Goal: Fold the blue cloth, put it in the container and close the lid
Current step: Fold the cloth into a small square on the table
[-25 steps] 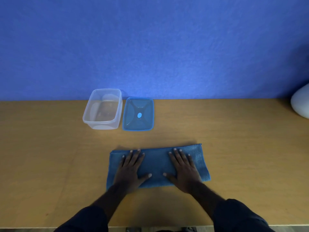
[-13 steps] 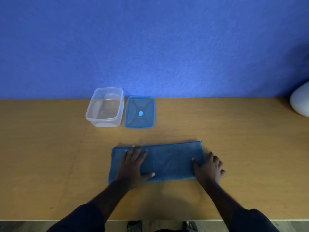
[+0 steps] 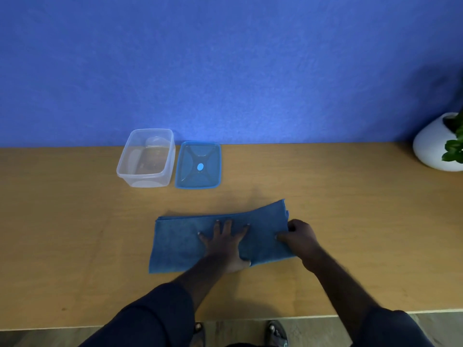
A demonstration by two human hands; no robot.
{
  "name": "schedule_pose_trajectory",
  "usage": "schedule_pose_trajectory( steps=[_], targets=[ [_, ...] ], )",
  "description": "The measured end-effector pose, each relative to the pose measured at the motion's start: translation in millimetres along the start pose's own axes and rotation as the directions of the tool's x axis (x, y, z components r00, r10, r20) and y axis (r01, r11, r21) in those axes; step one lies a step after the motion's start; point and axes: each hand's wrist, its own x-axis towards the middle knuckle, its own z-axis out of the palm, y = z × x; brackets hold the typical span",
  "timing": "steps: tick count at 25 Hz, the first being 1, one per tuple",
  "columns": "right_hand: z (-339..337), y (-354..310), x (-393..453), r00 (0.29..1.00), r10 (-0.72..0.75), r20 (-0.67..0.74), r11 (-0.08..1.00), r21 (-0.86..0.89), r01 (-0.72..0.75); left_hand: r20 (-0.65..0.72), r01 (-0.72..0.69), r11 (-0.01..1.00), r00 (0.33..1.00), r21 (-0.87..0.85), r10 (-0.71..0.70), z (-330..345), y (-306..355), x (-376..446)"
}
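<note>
The blue cloth [image 3: 180, 242] lies as a long folded strip on the wooden table [image 3: 75, 234], near its front edge. My left hand [image 3: 226, 242] presses flat on the middle of the strip, fingers spread. My right hand [image 3: 297, 235] pinches the strip's right end, which is lifted off the table and tilted up. The clear plastic container [image 3: 146, 157] stands empty at the back left by the wall. Its blue lid [image 3: 198, 165] lies flat on the table just right of it.
A white round pot with a green plant [image 3: 437, 146] stands at the table's far right. A blue wall [image 3: 225, 66] rises directly behind the table. The table's front edge runs just below my forearms, with my feet on the floor beneath.
My left hand slid right from the cloth's left part to its middle. My right hand closed on the right end and raised it off the table.
</note>
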Motion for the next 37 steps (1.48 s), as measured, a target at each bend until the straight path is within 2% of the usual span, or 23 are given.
schedule_pose_trajectory(
  steps=[5, 8, 10, 12, 13, 15, 17, 18, 20, 22, 25, 28, 29, 30, 32, 34, 37],
  targets=[
    [21, -21, -19, 0.960, -0.249, 0.128, 0.954, -0.140, 0.266, 0.106, 0.066, 0.998, 0.992, 0.019, -0.067, -8, 23, 4],
    [42, -29, -26, 0.891, -0.306, 0.337, 0.916, -0.152, 0.372, 0.140, 0.045, 0.998, 0.989, -0.041, -0.038, -13, 15, 4],
    [56, -31, -27, 0.830, -0.301, 0.470, 0.912, -0.114, 0.395, 0.091, 0.014, 0.994, 0.996, -0.110, -0.004, -15, 1, -3],
    [66, -31, -28, 0.806, -0.296, 0.512, 0.910, -0.105, 0.401, -0.094, -0.026, 0.974, 0.996, -0.224, 0.005, -16, -21, -14],
    [70, -28, -27, 0.813, -0.331, 0.480, 0.892, -0.123, 0.436, -0.202, -0.052, 0.956, 0.979, -0.287, -0.007, -16, -35, -21],
    [76, -21, -19, 0.827, -0.476, 0.298, 0.785, -0.281, 0.553, -0.332, -0.041, 0.932, 0.939, -0.360, -0.087, -14, -64, -33],
    [81, -9, -11, 0.787, -0.601, 0.140, 0.665, -0.458, 0.590, -0.422, 0.079, 0.923, 0.873, -0.376, -0.246, -10, -89, -44],
    [83, -5, -8, 0.785, -0.608, 0.118, 0.656, -0.482, 0.580, -0.436, 0.173, 0.902, 0.829, -0.396, -0.351, -7, -99, -48],
    [87, 3, -7, 0.819, -0.546, 0.178, 0.684, -0.469, 0.558, -0.328, 0.356, 0.798, 0.772, -0.486, -0.544, -4, -112, -56],
    [95, 14, -7, 0.797, -0.512, 0.319, 0.604, -0.527, 0.599, -0.190, 0.424, 0.718, 0.774, -0.553, -0.604, -3, -118, -57],
    [105, 18, -4, 0.739, -0.456, 0.496, 0.367, -0.652, 0.664, -0.088, 0.396, 0.616, 0.791, -0.681, -0.606, -4, -123, -53],
    [108, 12, 0, 0.737, -0.371, 0.565, 0.259, -0.699, 0.666, 0.068, 0.378, 0.407, 0.796, -0.832, -0.601, -16, -127, -52],
    [108, 10, 1, 0.737, -0.352, 0.578, 0.242, -0.704, 0.667, 0.078, 0.349, 0.366, 0.807, -0.863, -0.585, -23, -127, -53],
    [107, 10, 1, 0.738, -0.338, 0.585, 0.231, -0.708, 0.667, 0.059, 0.317, 0.360, 0.816, -0.878, -0.575, -29, -125, -54],
    [107, 10, 2, 0.746, -0.331, 0.579, 0.224, -0.719, 0.657, -0.055, 0.223, 0.452, 0.850, -0.864, -0.524, -44, -111, -59],
    [109, 11, 3, 0.754, -0.330, 0.568, 0.219, -0.731, 0.647, -0.178, 0.082, 0.573, 0.907, -0.816, -0.383, -53, -85, -62],
    [110, 11, 1, 0.767, -0.327, 0.552, 0.243, -0.735, 0.633, -0.267, -0.090, 0.665, 0.949, -0.741, -0.169, -51, -40, -58]
  ],
)
